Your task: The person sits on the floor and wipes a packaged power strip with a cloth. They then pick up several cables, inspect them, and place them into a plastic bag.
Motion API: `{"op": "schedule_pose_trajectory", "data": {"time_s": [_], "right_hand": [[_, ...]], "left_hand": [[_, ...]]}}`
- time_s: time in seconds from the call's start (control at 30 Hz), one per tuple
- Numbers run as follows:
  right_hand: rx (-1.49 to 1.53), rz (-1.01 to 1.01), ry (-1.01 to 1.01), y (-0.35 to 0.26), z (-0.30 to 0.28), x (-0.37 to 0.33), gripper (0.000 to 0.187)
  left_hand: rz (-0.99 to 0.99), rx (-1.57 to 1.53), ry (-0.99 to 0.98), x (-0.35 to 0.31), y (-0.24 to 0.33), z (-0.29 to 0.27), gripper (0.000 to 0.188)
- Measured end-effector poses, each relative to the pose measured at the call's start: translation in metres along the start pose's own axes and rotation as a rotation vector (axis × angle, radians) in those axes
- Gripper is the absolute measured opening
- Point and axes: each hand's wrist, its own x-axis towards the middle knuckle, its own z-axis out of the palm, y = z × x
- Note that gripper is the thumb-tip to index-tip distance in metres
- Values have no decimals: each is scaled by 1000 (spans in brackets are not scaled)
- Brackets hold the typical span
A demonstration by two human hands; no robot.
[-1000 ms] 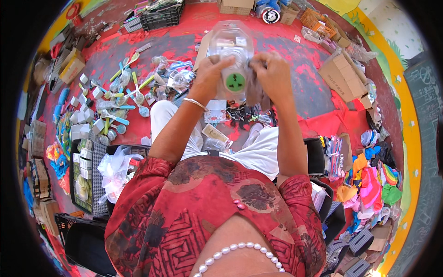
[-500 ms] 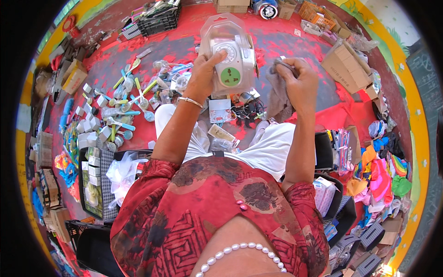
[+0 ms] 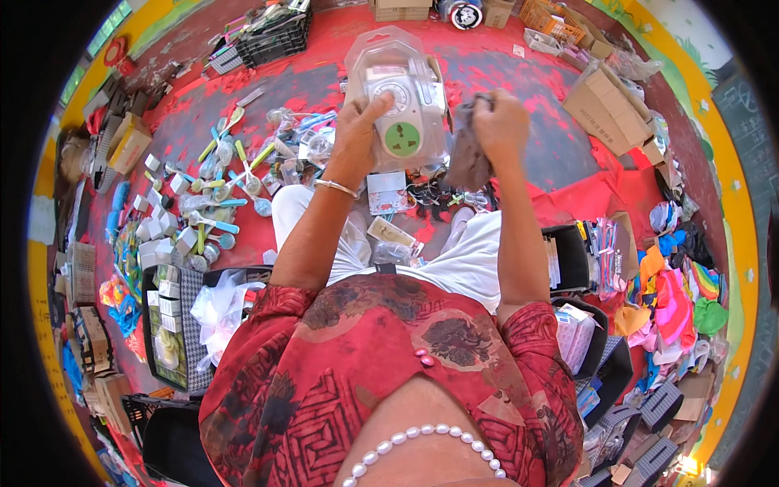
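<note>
Out beyond the white trousers [image 3: 469, 258], the left hand [image 3: 355, 134] gripped the left side of a clear plastic package [image 3: 388, 50], thumb across its front, with a white device [image 3: 412, 114] bearing a green socket face [image 3: 401, 139] inside. Just right of it, the blurred right hand [image 3: 501, 128] was closed around a grey-brown cloth [image 3: 468, 154] that hung downward. Farther off, a cardboard box [image 3: 607, 112] and then a black crate [image 3: 272, 39] sat on the red-and-grey floor [image 3: 545, 154].

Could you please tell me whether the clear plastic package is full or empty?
Full: the clear plastic package, in the left hand, shows a white device with a green socket face inside.
</note>
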Motion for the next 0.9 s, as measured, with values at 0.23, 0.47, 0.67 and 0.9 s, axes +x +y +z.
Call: {"op": "schedule_pose_trajectory", "data": {"time_s": [0.23, 0.47, 0.67, 0.9], "right_hand": [[347, -46, 162, -29, -4, -8, 15], [-17, -369, -123, -39, 15, -30, 9], [115, -287, -346, -14, -6, -23, 11], [372, 33, -30, -9, -34, -10, 15]], "left_hand": [[-4, 38, -50, 4, 0, -1, 27], [40, 71, -50, 1, -5, -6, 24], [1, 167, -56, 5, -13, -12, 25], [-83, 62, -69, 4, -17, -10, 34]]}}
